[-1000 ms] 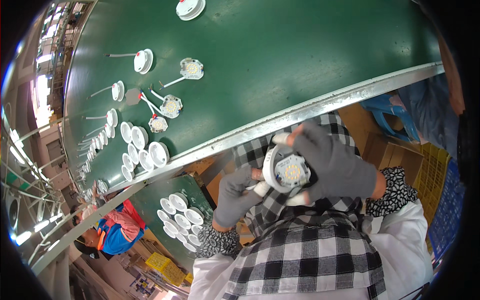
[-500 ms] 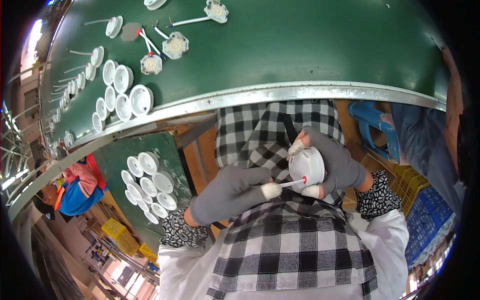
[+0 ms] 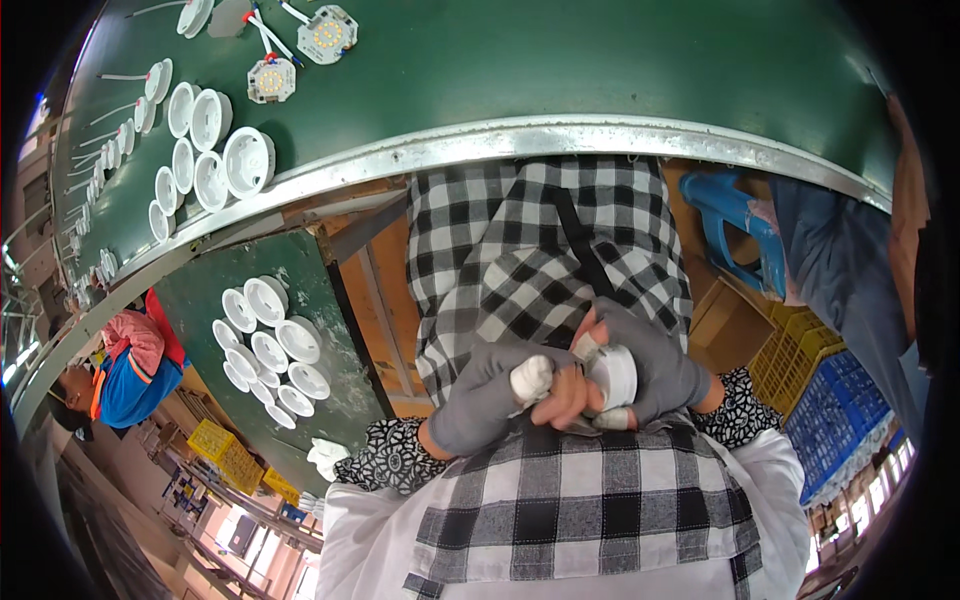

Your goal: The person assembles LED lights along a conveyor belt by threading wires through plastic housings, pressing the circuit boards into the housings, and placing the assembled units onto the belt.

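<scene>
Over my lap, my right hand (image 3: 652, 362), in a grey fingerless glove with taped fingertips, is closed around a round white lamp housing (image 3: 617, 374). The housing's rim faces up and to the right. My left hand (image 3: 488, 392), gloved the same way, is closed with curled fingers right against the housing's left side. The white cable seen earlier is hidden now, so what the left fingers pinch cannot be made out. A black-and-white checked apron (image 3: 560, 500) lies beneath both hands.
Several white cups (image 3: 249, 163) stand along the metal edge (image 3: 480, 138) of the green table. LED boards (image 3: 327, 35) with wires lie behind them. More white cups (image 3: 269, 351) sit on a low green table at left. Right are a blue stool (image 3: 715, 215) and crates (image 3: 840, 410). Another person (image 3: 145, 350) sits far left.
My left hand has turned and moved right, up against the housing, and its fingers have curled. The housing has tilted and sunk slightly in my right hand. The view has shifted, too.
</scene>
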{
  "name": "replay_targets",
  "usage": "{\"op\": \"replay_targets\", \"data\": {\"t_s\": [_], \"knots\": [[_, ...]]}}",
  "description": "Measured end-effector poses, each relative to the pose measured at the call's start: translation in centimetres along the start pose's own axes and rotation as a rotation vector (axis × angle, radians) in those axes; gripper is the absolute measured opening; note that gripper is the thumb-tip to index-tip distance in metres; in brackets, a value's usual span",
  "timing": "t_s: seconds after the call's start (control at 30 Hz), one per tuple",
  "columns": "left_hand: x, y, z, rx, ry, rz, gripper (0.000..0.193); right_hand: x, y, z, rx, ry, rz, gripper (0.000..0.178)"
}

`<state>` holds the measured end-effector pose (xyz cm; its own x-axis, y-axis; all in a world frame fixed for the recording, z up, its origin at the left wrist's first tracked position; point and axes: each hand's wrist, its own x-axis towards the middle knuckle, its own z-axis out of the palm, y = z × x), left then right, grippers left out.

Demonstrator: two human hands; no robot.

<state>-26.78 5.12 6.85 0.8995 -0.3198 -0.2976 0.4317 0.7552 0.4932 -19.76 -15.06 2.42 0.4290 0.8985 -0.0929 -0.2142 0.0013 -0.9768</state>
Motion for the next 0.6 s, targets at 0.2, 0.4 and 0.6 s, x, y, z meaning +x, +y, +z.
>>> {"op": "replay_targets", "data": {"t_s": [0.2,0.4,0.6], "knots": [[-0.7,0.7,0.8,0.136,0.225,-0.208,0.044,-0.9,0.8,1.3,0.021,-0.003,0.170,0.059],[0.0,2.3,0.2,0.389,0.214,-0.207,0.034,-0.3,-0.2,0.8,-0.006,0.024,0.235,0.060],[2.0,3.5,2.0,2.204,0.096,0.321,0.065,2.6,-3.9,-1.3,-0.044,0.179,0.433,0.081]]}}
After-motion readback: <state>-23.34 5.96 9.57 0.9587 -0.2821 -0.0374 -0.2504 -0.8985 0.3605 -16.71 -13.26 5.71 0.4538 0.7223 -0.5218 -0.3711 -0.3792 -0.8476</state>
